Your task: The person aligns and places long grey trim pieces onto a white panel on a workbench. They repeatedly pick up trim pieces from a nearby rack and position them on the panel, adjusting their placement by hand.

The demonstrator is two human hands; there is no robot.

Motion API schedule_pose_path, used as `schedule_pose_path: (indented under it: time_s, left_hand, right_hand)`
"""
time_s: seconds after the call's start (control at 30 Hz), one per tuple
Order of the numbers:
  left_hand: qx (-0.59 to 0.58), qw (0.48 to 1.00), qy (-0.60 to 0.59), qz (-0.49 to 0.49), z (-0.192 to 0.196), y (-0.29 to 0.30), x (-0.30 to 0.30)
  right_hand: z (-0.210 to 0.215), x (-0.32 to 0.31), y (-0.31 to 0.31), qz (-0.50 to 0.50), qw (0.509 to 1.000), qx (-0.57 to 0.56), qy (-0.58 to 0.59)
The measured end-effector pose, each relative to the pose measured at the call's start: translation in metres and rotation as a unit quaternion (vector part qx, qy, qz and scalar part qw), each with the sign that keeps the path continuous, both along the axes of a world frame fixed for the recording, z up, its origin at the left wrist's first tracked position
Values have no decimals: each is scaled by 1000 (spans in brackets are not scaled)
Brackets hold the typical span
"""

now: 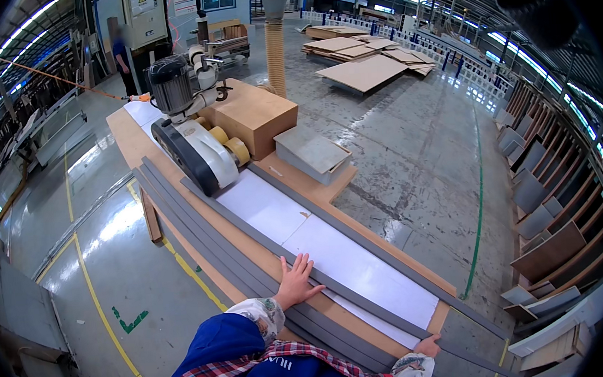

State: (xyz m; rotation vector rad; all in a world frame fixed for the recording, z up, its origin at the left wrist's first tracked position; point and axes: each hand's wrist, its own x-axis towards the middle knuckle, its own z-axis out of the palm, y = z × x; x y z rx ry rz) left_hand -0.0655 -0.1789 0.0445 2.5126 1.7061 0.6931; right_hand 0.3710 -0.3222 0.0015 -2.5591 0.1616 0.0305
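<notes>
A wide workshop hall with a glossy grey concrete floor (419, 151), marked by yellow and green lines, stretches back to stacks of flat brown boards (369, 59) lying on the floor. Racks of panels (554, 204) stand on edge along the right wall. A long wooden worktop (271, 251) runs diagonally from the near edge toward a machine with a dark motor (183, 120), a plywood box (257, 114) beside it and a ribbed extraction hose (275, 49) behind it. A white panel (320, 247) lies along the worktop. One long grey strip (366, 293) lies across it, several more are bundled at the left edge. The left hand (296, 281) lies flat and open, fingers spread, on that strip. The right hand (427, 347) touches the strip's near end; its grip cannot be told.
</notes>
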Motion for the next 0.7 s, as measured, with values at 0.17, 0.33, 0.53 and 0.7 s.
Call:
schedule_pose_path:
  time_s: [0.17, 0.33, 0.53, 0.7]
  left_hand:
    - [3, 1000, 0, -5, 3, 1, 2]
    - [11, 1000, -3, 1, 1, 0, 0]
    - [7, 1000, -3, -2, 0, 0, 1]
    - [7, 1000, 4, 0, 3, 0, 1]
  right_hand:
    - [-22, 15, -2, -5, 1000, 3, -29]
    - [-16, 6, 2, -14, 1000, 9, -22]
    - [-23, 13, 0, -8, 1000, -12, -19]
    - [-25, 14, -1, -5, 1000, -8, -29]
